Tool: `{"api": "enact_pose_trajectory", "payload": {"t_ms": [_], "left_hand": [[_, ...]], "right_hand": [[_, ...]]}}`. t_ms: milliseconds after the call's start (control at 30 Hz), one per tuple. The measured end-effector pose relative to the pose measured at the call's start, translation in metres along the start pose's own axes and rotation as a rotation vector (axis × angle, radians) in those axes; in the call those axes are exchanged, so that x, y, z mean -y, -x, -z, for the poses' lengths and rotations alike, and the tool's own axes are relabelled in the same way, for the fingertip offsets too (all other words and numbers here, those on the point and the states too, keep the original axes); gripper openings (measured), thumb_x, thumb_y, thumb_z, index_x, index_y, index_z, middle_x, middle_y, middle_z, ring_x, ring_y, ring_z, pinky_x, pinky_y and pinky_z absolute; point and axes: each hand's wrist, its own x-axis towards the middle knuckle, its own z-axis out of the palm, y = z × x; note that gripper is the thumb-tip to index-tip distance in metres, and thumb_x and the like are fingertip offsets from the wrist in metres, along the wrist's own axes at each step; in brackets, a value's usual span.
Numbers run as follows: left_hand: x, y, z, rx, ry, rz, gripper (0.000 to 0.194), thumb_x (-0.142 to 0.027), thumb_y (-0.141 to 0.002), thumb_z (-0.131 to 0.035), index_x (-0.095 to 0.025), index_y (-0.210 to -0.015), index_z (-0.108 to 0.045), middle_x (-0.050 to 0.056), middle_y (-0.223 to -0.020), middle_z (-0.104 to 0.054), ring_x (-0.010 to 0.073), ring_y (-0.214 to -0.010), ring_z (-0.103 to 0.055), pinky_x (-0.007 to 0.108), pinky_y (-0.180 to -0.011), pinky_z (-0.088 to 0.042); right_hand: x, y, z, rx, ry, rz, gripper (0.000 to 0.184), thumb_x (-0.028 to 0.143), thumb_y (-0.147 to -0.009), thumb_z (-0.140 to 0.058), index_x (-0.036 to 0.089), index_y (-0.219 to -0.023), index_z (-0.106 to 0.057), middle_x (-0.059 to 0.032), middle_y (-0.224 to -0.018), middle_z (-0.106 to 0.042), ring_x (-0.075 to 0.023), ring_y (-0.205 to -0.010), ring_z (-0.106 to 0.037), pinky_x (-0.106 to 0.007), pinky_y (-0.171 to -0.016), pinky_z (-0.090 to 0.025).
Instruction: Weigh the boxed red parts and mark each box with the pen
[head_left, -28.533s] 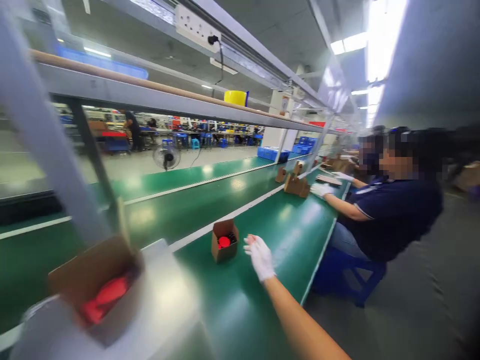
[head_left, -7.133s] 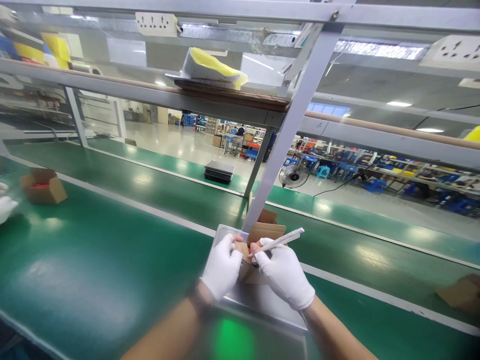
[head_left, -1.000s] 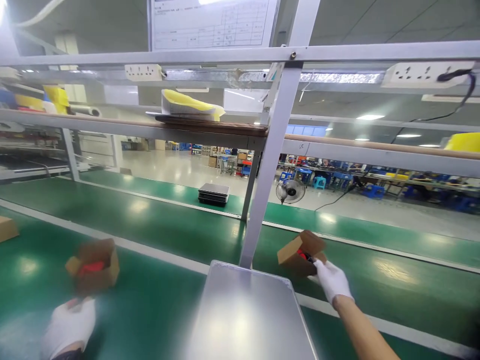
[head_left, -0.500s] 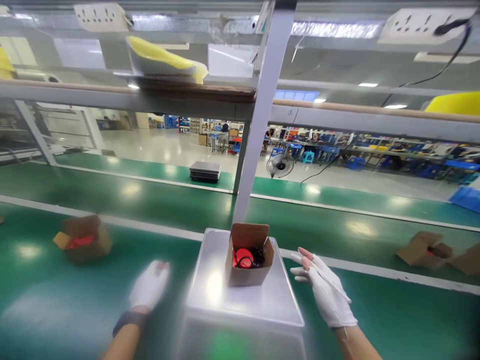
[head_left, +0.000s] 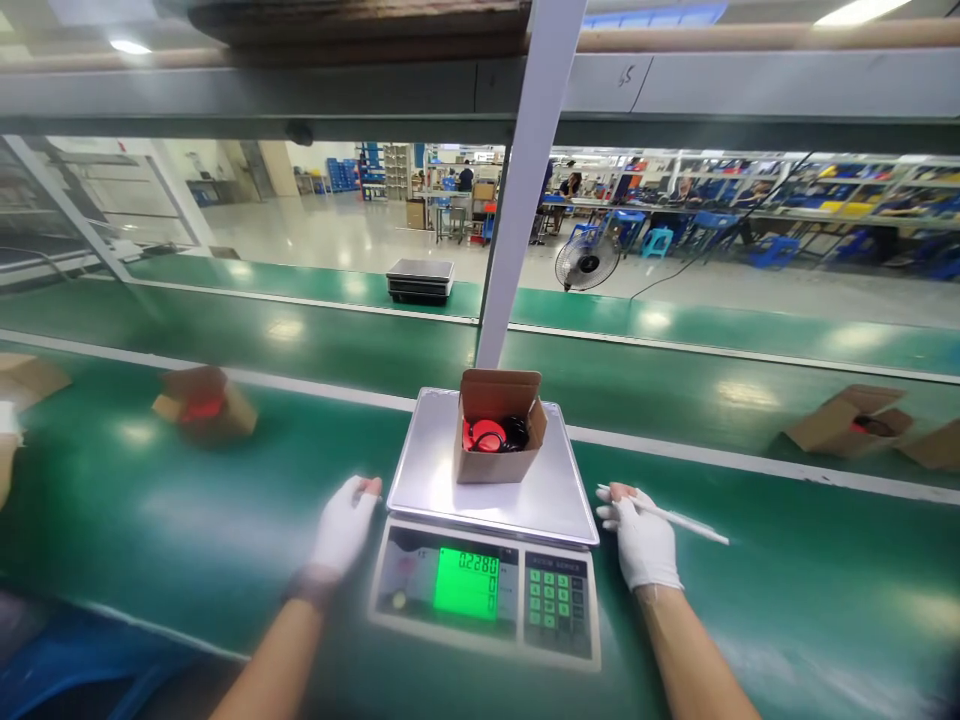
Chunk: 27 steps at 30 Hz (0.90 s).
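An open cardboard box [head_left: 495,467] stands on the metal pan [head_left: 427,480] of a digital scale. Inside it are a round red item [head_left: 487,434] and coiled black cable [head_left: 516,432]. The scale's green display [head_left: 466,585] reads 0.2280 on top. My left hand [head_left: 346,525], in a white glove with bare fingertips, is just left of the scale. Its fingers look bent, but blur hides whether they are closed. On the right side of the scale, my right hand [head_left: 641,540], gloved too, grips a slim white pen [head_left: 697,527] that slants across its back.
On the green belt [head_left: 300,450] sit another open box [head_left: 214,410] at left and a box [head_left: 847,420] at right. Another person's gloved hand [head_left: 6,425] shows at the left edge beside a box [head_left: 34,380]. A post [head_left: 525,190] rises behind the scale; a second scale [head_left: 420,280] stands farther back.
The view has tilted down, bringing the scale's display and keypad into sight. My left hand has come closer to the scale. The pen now shows clearly. The left box has shifted right.
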Motion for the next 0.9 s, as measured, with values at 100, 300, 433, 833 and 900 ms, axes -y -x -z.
{"api": "enact_pose_trajectory", "payload": {"t_ms": [100,300,433,833,900], "left_hand": [[-0.01,0.001,0.006,0.018,0.142,0.002,0.044,-0.057,-0.081,-0.044,-0.015,-0.073,-0.056,0.002,-0.069,-0.06,0.0138,-0.061,-0.051,0.024,-0.061,-0.04],[-0.083,-0.004,0.023,-0.043,0.223,-0.166,0.042,-0.056,-0.082,-0.046,-0.015,-0.081,-0.057,0.003,-0.076,-0.062,0.0126,-0.062,-0.052,0.024,-0.06,-0.04],[-0.147,0.005,0.01,0.1,0.059,-0.415,0.038,-0.055,-0.08,-0.051,-0.017,-0.071,-0.053,-0.001,-0.063,-0.056,0.0125,-0.06,-0.05,0.023,-0.059,-0.035],[-0.16,0.002,-0.021,0.41,0.493,-0.304,0.037,-0.047,-0.086,-0.037,-0.016,-0.074,-0.052,0.003,-0.06,-0.058,0.0123,-0.05,-0.05,0.024,-0.05,-0.039],[-0.16,0.002,-0.021,0.42,0.523,-0.322,0.038,-0.048,-0.086,-0.038,-0.015,-0.075,-0.053,0.002,-0.06,-0.057,0.0114,-0.05,-0.049,0.023,-0.05,-0.038]], "right_hand": [[0.024,0.002,0.003,-0.011,-0.032,0.044,0.049,0.063,-0.071,-0.061,0.014,-0.078,-0.053,0.0006,-0.059,-0.051,-0.0093,-0.046,-0.045,-0.019,-0.039,-0.035],[0.119,0.043,-0.008,0.148,-0.022,0.337,0.036,0.051,-0.084,-0.055,0.017,-0.074,-0.053,0.0021,-0.056,-0.048,-0.0087,-0.046,-0.043,-0.019,-0.04,-0.034],[0.172,0.078,-0.042,0.361,0.126,0.573,0.028,0.044,-0.087,-0.055,0.018,-0.079,-0.058,-0.0002,-0.065,-0.057,-0.0128,-0.057,-0.054,-0.023,-0.054,-0.043],[0.2,0.086,-0.099,0.643,0.349,0.685,0.027,0.04,-0.089,-0.046,0.02,-0.075,-0.058,0.0001,-0.071,-0.063,-0.0155,-0.066,-0.057,-0.025,-0.063,-0.043],[0.202,0.087,-0.106,0.668,0.399,0.685,0.027,0.039,-0.089,-0.045,0.02,-0.074,-0.057,0.0,-0.072,-0.063,-0.0157,-0.066,-0.058,-0.025,-0.062,-0.043]]}}
